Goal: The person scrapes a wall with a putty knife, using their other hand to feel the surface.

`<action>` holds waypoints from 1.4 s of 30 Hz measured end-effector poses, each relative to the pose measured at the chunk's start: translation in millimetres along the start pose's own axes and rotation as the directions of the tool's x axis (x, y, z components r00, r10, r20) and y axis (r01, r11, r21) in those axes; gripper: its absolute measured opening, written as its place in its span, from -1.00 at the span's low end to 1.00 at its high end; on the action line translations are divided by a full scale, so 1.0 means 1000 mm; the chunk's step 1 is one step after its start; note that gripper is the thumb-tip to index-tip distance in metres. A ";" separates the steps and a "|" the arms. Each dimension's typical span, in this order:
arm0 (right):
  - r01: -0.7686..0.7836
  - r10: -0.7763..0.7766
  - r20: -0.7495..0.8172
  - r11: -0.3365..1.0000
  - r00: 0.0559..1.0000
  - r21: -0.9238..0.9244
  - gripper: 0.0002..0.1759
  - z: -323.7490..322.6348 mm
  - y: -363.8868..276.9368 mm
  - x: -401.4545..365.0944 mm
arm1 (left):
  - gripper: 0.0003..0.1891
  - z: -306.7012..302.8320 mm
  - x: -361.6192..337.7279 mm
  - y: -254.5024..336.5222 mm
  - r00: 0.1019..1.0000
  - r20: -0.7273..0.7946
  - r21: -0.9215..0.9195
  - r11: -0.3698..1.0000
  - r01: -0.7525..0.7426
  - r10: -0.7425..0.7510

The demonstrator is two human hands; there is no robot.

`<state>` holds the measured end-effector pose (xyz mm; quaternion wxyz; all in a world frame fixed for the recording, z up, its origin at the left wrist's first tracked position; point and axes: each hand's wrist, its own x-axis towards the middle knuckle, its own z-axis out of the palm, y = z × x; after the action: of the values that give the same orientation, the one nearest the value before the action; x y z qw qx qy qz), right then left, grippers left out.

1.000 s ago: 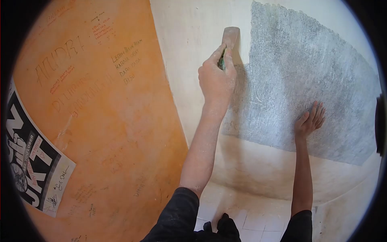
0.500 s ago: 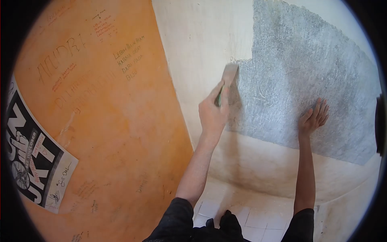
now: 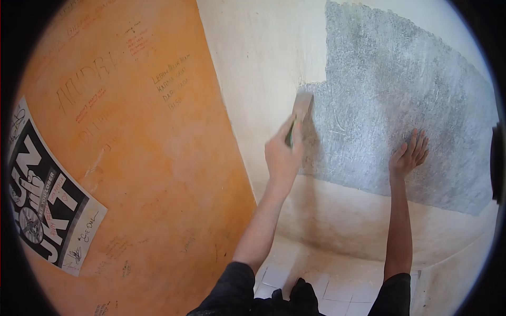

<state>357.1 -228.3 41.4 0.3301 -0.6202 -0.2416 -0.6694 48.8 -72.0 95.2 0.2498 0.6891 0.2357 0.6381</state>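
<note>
My left hand [image 3: 283,149] is wrapped round the green handle of a putty knife [image 3: 303,104]. The flat blade points up and lies against the wall at the left border of a rough grey patch [image 3: 363,110]. To the right, my right hand [image 3: 410,154] rests on the grey patch with its palm to the wall and its fingers stretched out, holding nothing. Cream wall [image 3: 263,58] surrounds the patch on its left and below. Most of the handle is hidden by my left fingers.
An orange wall [image 3: 174,158] with handwriting meets the cream wall at a corner on the left. A black and white poster [image 3: 58,210] hangs there. White floor tiles [image 3: 337,289] show below, beside my dark clothing. A dark object [image 3: 496,163] stands at the right edge.
My left hand and the putty knife have moved slightly down and right. My right hand stays in place on the grey patch. The view has shifted a little.
</note>
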 end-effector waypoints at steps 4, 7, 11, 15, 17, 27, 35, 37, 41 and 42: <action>0.006 -0.006 -0.007 1.000 1.000 0.004 -0.44 -0.002 -0.002 0.003 | -0.63 0.016 0.021 0.001 0.993 -0.077 -0.021 0.996 -0.091 0.089; 0.016 -0.016 0.005 1.000 1.000 -0.007 -0.45 -0.001 0.000 0.001 | -0.62 -0.007 0.033 0.024 0.988 0.063 0.033 0.990 0.137 -0.139; 0.003 -0.003 -0.004 1.000 1.000 0.003 -0.45 0.000 -0.001 0.002 | -0.65 -0.003 0.002 -0.010 1.000 0.015 -0.021 1.000 0.003 -0.003; 0.006 -0.006 -0.020 1.000 1.000 -0.003 -0.46 0.003 0.000 0.002 | -0.65 0.007 0.016 -0.003 0.995 -0.051 -0.017 0.996 -0.087 0.086; 0.015 -0.015 -0.002 1.000 1.000 0.003 -0.46 -0.002 0.000 0.001 | -0.65 -0.006 0.034 0.028 0.998 0.041 0.038 0.999 0.035 -0.037; 0.006 -0.006 -0.002 1.000 1.000 0.004 -0.46 -0.001 -0.001 0.000 | -0.62 0.012 0.039 0.013 0.995 -0.064 -0.017 0.997 -0.078 0.076; 0.005 -0.005 0.011 1.000 1.000 0.003 -0.46 -0.002 0.000 0.000 | -0.63 0.002 0.064 0.041 0.997 -0.048 0.038 0.997 -0.064 0.066; 0.006 -0.006 0.008 1.000 1.000 0.023 -0.46 -0.002 0.000 0.001 | -0.64 0.004 0.016 0.002 0.999 -0.010 0.047 0.998 -0.046 0.047; 0.002 -0.002 0.005 1.000 1.000 0.005 -0.45 0.000 0.000 0.000 | -0.64 0.005 -0.020 -0.011 0.990 0.066 -0.002 0.993 0.121 -0.120; 0.000 0.000 0.001 1.000 1.000 0.014 -0.45 0.000 0.000 0.001 | -0.63 0.008 -0.017 -0.012 0.999 0.027 0.006 0.999 0.041 -0.041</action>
<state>357.1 -228.0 42.2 0.3344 -0.6182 -0.2464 -0.6673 55.7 -74.5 73.7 0.2642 0.6935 0.2480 0.6227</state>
